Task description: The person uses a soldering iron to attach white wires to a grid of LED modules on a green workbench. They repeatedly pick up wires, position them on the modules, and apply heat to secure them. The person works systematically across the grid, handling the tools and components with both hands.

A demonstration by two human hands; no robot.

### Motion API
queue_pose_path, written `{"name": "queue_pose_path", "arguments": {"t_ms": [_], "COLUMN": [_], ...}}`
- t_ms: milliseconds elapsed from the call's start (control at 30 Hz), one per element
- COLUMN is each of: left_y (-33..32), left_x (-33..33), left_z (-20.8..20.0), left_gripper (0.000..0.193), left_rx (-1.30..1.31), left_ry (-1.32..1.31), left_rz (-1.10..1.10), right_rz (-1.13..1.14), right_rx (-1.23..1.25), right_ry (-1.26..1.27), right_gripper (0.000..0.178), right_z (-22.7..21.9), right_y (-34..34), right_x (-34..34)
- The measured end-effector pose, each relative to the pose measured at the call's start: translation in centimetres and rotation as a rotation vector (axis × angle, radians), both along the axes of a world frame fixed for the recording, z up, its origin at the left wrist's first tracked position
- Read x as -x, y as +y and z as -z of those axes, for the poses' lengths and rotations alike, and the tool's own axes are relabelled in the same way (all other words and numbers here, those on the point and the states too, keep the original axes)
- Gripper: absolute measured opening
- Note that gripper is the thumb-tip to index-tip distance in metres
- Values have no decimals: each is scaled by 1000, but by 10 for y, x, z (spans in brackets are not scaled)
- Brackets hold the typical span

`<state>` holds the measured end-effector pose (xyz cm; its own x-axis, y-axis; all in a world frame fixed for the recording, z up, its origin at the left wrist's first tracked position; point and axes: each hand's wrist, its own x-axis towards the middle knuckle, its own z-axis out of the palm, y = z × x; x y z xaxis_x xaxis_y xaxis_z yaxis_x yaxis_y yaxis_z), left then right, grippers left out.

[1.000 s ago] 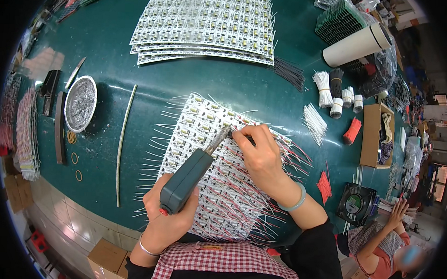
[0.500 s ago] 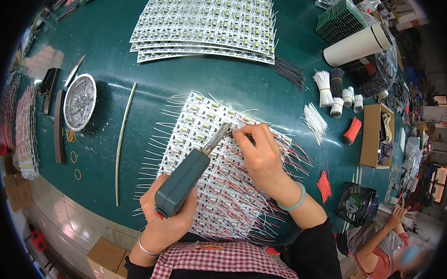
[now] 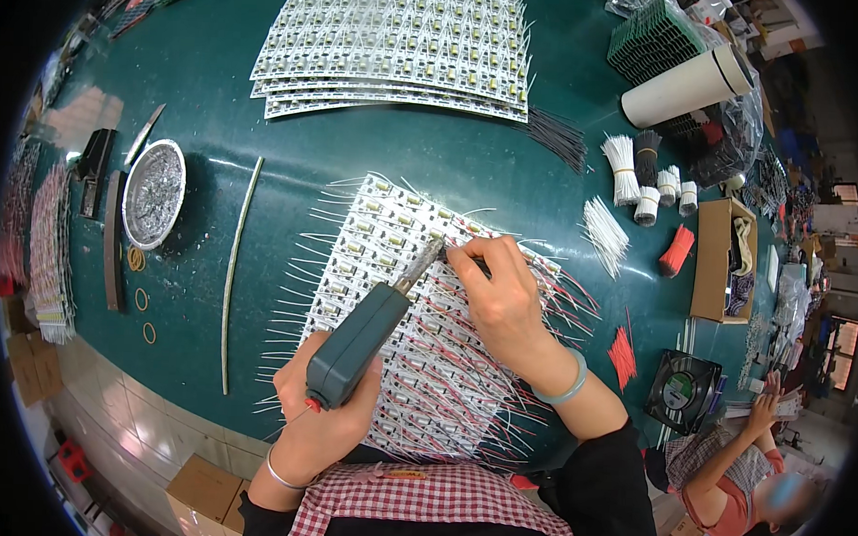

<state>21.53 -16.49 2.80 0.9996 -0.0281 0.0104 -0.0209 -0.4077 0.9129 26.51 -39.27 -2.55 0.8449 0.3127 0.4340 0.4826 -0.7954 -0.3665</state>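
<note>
The left hand has its fingers curled closed around the dark green handle of a soldering iron, whose metal shaft slants up and to the right across a white circuit-board panel. The tip is at the panel's upper middle, though whether it touches is hard to tell. Just beside the tip, the right hand has its thumb and forefinger drawn close together over the panel; whether a thin wire sits between them cannot be told. The panel lies on the green counter in front of the person, tilted, with white wires fringing its left edge and red and white ones spread over its lower right. Beyond it, a stack of similar panels lies near some loose black wires. To the left are a pale thin rod, a round metal bowl of silvery bits, and rubber bands. To the right are loose white wires, a red wire bundle, a white cylinder, a cardboard box and a black fan. A co-worker sits at the lower right.
</note>
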Motion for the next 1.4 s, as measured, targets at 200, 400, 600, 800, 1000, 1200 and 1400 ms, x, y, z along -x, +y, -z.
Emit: {"name": "queue_pose_path", "arguments": {"t_ms": [200, 400, 600, 800, 1000, 1200, 1400], "left_y": [-3, 4, 6, 44, 133, 78, 33], "left_x": [2, 1, 1, -1, -55, -12, 17], "left_z": [1, -2, -8, -6, -15, -5, -9], "left_gripper": [12, 12, 13, 22, 28, 42, 38], "left_rx": [-10, -68, -35, -199, 17, 279, 224], "left_ry": [-46, -53, -26, -362, -177, -71, 159], "left_rz": [-32, 27, -13, -363, -759, -541, -289], "right_rz": [1, 9, 1, 18, 10, 11, 6], "right_rx": [5, 3, -4, -5, -5, -44, -33], "right_ry": [0, 14, 1, -1, -2, 5, 11], "right_gripper": [34, 35, 35, 35, 32, 31, 32], "right_z": [0, -2, -1, 1, -1, 2, 2], "right_y": [0, 0, 2, -2, 1, -3, -1], "right_x": [0, 1, 0, 2, 1, 1, 1]}}
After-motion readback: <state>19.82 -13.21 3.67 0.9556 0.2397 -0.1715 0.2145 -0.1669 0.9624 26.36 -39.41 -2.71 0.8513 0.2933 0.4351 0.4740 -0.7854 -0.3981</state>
